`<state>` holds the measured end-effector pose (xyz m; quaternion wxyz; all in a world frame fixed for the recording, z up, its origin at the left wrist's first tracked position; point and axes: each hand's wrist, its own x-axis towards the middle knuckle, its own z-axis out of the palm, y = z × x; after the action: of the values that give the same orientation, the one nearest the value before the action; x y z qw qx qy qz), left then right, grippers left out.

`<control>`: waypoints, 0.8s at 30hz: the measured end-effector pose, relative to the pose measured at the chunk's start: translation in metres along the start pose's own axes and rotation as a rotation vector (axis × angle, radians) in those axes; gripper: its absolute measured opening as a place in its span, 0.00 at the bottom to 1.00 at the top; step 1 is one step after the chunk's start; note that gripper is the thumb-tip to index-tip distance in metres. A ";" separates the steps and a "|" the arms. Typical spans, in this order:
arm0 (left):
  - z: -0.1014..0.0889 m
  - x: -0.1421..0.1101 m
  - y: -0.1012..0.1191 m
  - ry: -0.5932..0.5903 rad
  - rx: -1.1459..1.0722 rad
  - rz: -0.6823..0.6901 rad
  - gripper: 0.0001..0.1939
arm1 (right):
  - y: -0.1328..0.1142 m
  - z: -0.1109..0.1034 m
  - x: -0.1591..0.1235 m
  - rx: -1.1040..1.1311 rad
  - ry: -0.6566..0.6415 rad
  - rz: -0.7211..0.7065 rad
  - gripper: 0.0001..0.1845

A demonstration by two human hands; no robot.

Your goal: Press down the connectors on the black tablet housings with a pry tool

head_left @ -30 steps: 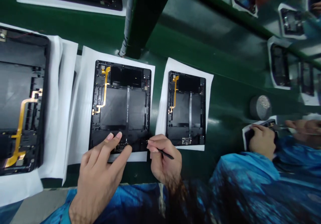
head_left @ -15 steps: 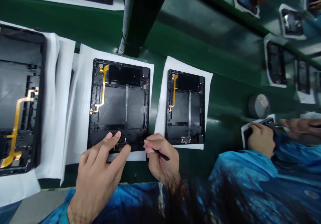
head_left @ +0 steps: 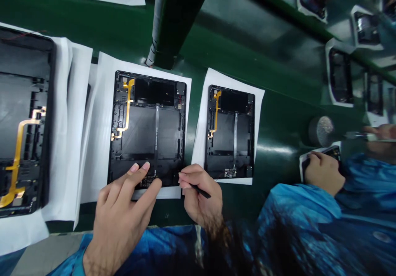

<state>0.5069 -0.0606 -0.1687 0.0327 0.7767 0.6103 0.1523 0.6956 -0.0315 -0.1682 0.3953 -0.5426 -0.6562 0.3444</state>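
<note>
A tablet housing (head_left: pixel 140 131), black and lying open on white sheeting, is in front of me. It carries an orange flex cable (head_left: pixel 128 111), a grey ribbon cable (head_left: pixel 157 129) and a small circuit board (head_left: pixel 147 181) at its lower edge. Over that edge my left hand (head_left: pixel 125 199) rests with fingers spread, thumb beside the board. My right hand (head_left: pixel 201 195) pinches a thin black stick-like tool (head_left: pixel 201 191) by the housing's lower right corner. The tool's working tip is hidden by the fingers.
A second open tablet housing (head_left: pixel 230 140) lies to the right on white sheeting; another (head_left: pixel 24 123) is at the left. A dark post (head_left: pixel 182 20) rises behind. On the right, a co-worker's hand (head_left: pixel 323 173) rests on a device near a round metal container (head_left: pixel 321 130).
Both my hands keep nearly the same pose, the view shifting slightly. At the right, the co-worker's far hand has moved up and away, with a tool showing in it.
</note>
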 end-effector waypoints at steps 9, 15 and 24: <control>-0.001 -0.001 -0.001 -0.024 0.024 -0.016 0.23 | 0.000 0.002 0.000 -0.036 -0.023 -0.010 0.08; -0.003 0.003 -0.002 0.018 -0.056 -0.003 0.21 | 0.002 0.005 -0.001 0.020 0.007 0.012 0.08; -0.003 -0.005 -0.008 -0.005 0.023 0.047 0.21 | -0.003 0.002 -0.008 0.041 0.008 0.028 0.10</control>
<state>0.4978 -0.0639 -0.1689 0.0219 0.7916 0.5934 0.1440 0.6933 -0.0395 -0.1680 0.4041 -0.5447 -0.6398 0.3614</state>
